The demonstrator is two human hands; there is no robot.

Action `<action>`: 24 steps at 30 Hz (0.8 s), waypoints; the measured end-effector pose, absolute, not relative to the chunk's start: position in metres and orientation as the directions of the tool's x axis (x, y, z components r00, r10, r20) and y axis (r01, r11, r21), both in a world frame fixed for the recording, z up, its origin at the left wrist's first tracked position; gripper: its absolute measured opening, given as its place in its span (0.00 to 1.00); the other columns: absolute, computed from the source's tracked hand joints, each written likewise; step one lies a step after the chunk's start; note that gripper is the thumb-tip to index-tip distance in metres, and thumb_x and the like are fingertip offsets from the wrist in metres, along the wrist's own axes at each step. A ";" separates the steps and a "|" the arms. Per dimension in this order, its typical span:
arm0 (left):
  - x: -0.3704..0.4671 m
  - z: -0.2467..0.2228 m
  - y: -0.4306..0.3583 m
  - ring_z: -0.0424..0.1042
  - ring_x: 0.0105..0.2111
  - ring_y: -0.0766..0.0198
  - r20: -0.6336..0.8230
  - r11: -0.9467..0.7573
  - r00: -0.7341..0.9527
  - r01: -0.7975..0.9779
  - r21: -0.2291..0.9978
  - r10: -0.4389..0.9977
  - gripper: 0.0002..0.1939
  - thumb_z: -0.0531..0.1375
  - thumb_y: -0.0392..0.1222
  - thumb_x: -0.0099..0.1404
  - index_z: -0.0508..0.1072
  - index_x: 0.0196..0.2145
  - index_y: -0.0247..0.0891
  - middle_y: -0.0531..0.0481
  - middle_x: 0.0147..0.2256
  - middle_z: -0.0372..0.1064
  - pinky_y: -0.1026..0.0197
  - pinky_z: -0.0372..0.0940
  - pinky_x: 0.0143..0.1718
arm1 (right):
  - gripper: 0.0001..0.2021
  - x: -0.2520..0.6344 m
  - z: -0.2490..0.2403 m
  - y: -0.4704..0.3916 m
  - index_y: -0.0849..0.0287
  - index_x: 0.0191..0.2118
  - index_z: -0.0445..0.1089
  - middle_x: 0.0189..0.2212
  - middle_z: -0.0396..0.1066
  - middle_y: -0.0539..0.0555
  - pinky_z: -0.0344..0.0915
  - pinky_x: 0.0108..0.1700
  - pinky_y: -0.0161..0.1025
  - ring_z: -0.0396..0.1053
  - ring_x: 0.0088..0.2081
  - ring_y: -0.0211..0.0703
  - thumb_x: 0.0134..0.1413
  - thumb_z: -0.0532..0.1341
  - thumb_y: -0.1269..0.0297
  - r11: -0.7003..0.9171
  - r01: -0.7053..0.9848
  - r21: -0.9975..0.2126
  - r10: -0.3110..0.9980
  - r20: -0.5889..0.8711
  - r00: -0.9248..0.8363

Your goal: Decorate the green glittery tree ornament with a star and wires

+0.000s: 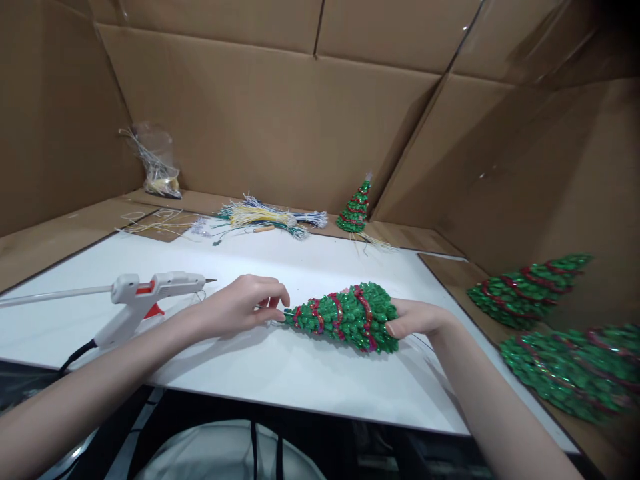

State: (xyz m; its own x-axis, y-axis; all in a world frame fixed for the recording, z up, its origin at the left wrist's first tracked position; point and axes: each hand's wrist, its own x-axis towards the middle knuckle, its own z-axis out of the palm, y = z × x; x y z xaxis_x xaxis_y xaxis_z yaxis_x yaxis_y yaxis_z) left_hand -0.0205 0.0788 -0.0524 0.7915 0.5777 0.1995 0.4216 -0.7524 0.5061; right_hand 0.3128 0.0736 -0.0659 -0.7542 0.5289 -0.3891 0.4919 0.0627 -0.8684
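The small green sequin Christmas tree (350, 323) lies on its side on the white tabletop (310, 380), just in front of the person at the near middle of the board. Its long axis runs almost left to right: the pointed tip aims toward 9 o'clock, slightly up toward 10, and the wide base faces 3 o'clock, tilted a little toward 4.

The right hand (417, 318) closes around the base, thumb on the near side and fingers wrapped behind the cone, so that grip is shut on the tree. The left hand (240, 307) sits at the tip, thumb and forefinger pinched together on something thin there; it looks like a fine wire or stem, but it is too small to name for certain.

To do this well, I judge the right hand should keep the cone from rolling, pressing lightly so the sequins and the red spiral trim are not crushed, while the left works along the axis of the tree rather than across it, so the tip does not bend.

A white hot glue gun (145, 297) rests at 9 o'clock from the tree, nozzle pointing toward the left hand and close to it; bare fingers should stay off that tip. Bundled wire stems (265, 219) lie at 12 o'clock, a finished upright tree (356, 208) beside them, and two more trees (530, 288) lie at 3 o'clock.
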 end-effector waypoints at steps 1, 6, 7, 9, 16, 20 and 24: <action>-0.022 -0.052 0.078 0.65 0.30 0.68 0.203 -0.753 0.790 0.421 0.506 0.578 0.05 0.57 0.37 0.65 0.71 0.39 0.36 0.51 0.32 0.68 0.66 0.59 0.32 | 0.46 0.313 -0.066 0.073 0.67 0.57 0.60 0.47 0.68 0.64 0.67 0.44 0.44 0.68 0.44 0.51 0.39 0.59 0.33 0.052 0.478 -0.877 0.542 -0.377 -0.751; -0.023 -0.051 0.078 0.66 0.30 0.67 0.218 -0.756 0.787 0.414 0.508 0.578 0.08 0.54 0.32 0.65 0.71 0.39 0.36 0.50 0.32 0.69 0.66 0.59 0.32 | 0.44 0.314 -0.067 0.073 0.67 0.55 0.63 0.44 0.70 0.63 0.67 0.43 0.44 0.69 0.42 0.50 0.39 0.61 0.35 0.007 0.445 -0.895 0.586 -0.357 -0.728; -0.023 -0.052 0.078 0.66 0.30 0.67 0.219 -0.754 0.787 0.409 0.514 0.576 0.08 0.54 0.32 0.64 0.71 0.39 0.36 0.50 0.32 0.69 0.66 0.59 0.32 | 0.44 0.314 -0.067 0.073 0.67 0.54 0.63 0.43 0.70 0.62 0.67 0.43 0.44 0.69 0.42 0.50 0.39 0.61 0.35 0.009 0.449 -0.894 0.589 -0.358 -0.725; -0.021 -0.053 0.078 0.67 0.30 0.67 0.221 -0.752 0.790 0.396 0.527 0.572 0.08 0.54 0.31 0.64 0.71 0.39 0.36 0.50 0.32 0.70 0.66 0.60 0.32 | 0.43 0.315 -0.068 0.073 0.66 0.53 0.64 0.41 0.71 0.62 0.68 0.41 0.44 0.69 0.40 0.49 0.38 0.61 0.34 0.010 0.458 -0.889 0.588 -0.365 -0.722; -0.014 -0.055 0.078 0.68 0.32 0.67 0.222 -0.753 0.801 0.371 0.543 0.555 0.08 0.55 0.28 0.63 0.71 0.38 0.34 0.49 0.33 0.71 0.67 0.59 0.31 | 0.42 0.321 -0.075 0.077 0.65 0.51 0.66 0.37 0.72 0.59 0.69 0.38 0.42 0.70 0.37 0.47 0.37 0.62 0.35 -0.030 0.470 -0.882 0.565 -0.403 -0.720; -0.008 -0.053 0.078 0.68 0.32 0.67 0.234 -0.758 0.804 0.358 0.544 0.547 0.09 0.56 0.27 0.62 0.71 0.39 0.34 0.49 0.34 0.71 0.67 0.60 0.31 | 0.40 0.322 -0.078 0.078 0.66 0.47 0.69 0.35 0.72 0.58 0.68 0.39 0.42 0.70 0.35 0.46 0.35 0.63 0.35 -0.056 0.457 -0.888 0.554 -0.408 -0.726; -0.003 -0.054 0.078 0.68 0.32 0.67 0.251 -0.771 0.813 0.328 0.546 0.525 0.10 0.56 0.26 0.61 0.71 0.38 0.35 0.49 0.35 0.70 0.67 0.60 0.31 | 0.40 0.323 -0.076 0.080 0.66 0.47 0.68 0.34 0.71 0.58 0.68 0.38 0.42 0.70 0.35 0.46 0.33 0.64 0.36 -0.069 0.487 -0.871 0.538 -0.444 -0.717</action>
